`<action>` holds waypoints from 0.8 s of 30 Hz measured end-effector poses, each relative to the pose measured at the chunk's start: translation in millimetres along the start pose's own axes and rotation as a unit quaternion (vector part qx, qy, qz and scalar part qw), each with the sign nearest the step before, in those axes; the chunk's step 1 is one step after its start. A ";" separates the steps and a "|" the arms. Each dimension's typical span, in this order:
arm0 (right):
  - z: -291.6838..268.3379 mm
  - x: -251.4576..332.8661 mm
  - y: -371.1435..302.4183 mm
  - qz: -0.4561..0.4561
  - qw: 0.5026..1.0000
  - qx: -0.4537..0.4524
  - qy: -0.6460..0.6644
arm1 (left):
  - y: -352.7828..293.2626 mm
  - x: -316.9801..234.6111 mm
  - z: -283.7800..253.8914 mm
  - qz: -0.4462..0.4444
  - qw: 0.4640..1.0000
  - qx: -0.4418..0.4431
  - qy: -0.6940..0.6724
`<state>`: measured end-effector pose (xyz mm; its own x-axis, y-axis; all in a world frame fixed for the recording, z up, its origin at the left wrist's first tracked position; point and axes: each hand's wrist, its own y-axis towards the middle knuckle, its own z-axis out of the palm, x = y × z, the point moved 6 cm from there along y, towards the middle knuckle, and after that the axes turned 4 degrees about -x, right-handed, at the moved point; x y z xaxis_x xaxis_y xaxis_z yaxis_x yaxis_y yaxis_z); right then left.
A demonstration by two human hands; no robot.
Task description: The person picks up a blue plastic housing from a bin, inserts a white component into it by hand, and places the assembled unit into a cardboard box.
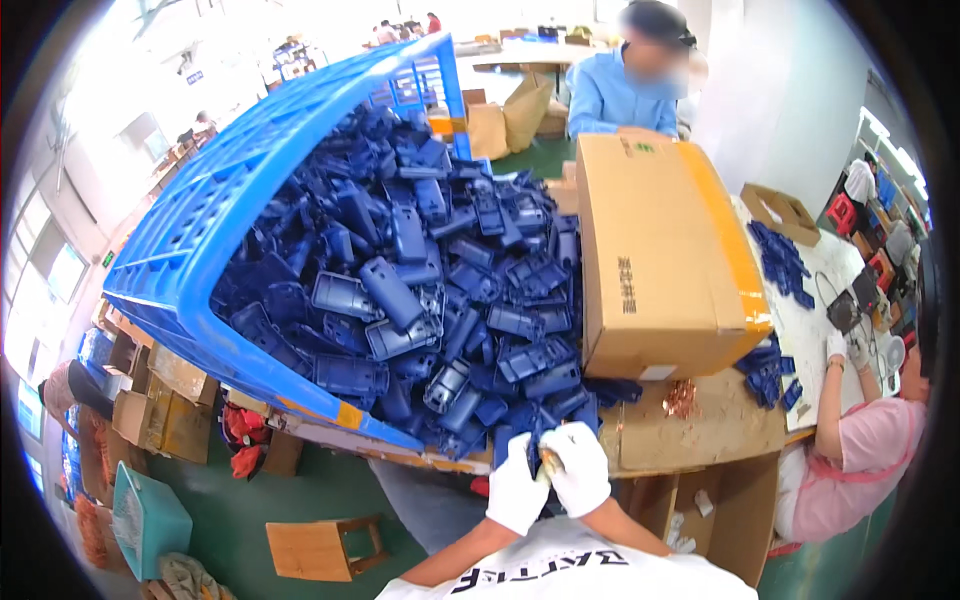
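While both white-gloved hands meet at the table's near edge, dark-blue plastic parts (392, 293) lie heaped right in front of them, spilling from a blue crate (195, 240) tipped on its side. Left hand (519, 488): fingers partly curled, up against the blue pieces at the front of the heap; can't tell if it grips one. Right hand (577, 470): fingers bent inward, just beside the left, small tan spot at its fingertips, too small to identify; grip also can't tell. Right of the heap, a cardboard box (655, 250) with yellow tape stands on the table (720, 430); copper-coloured bits (681, 398) lie just in front of it. More blue parts (780, 262) sit beyond the box, on the right. Co-worker in light blue (605, 95) behind the box, another in pink (855, 455) at far right. Wooden stool (308, 550) and teal bin (150, 520) on the green floor, lower left.
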<state>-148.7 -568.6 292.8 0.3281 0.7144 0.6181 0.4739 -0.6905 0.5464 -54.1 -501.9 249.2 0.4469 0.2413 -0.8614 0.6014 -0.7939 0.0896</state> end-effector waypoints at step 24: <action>36.3 -33.2 -20.4 0.408 0.788 0.009 0.460 | 10.5 -9.4 -13.7 0.054 0.997 -0.015 0.051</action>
<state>-139.6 -574.1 240.7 -0.1978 -0.3584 0.9124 0.4261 -0.8697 -0.2492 -42.9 -504.8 265.0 0.5736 0.2118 -0.7913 0.5656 -0.8012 0.1956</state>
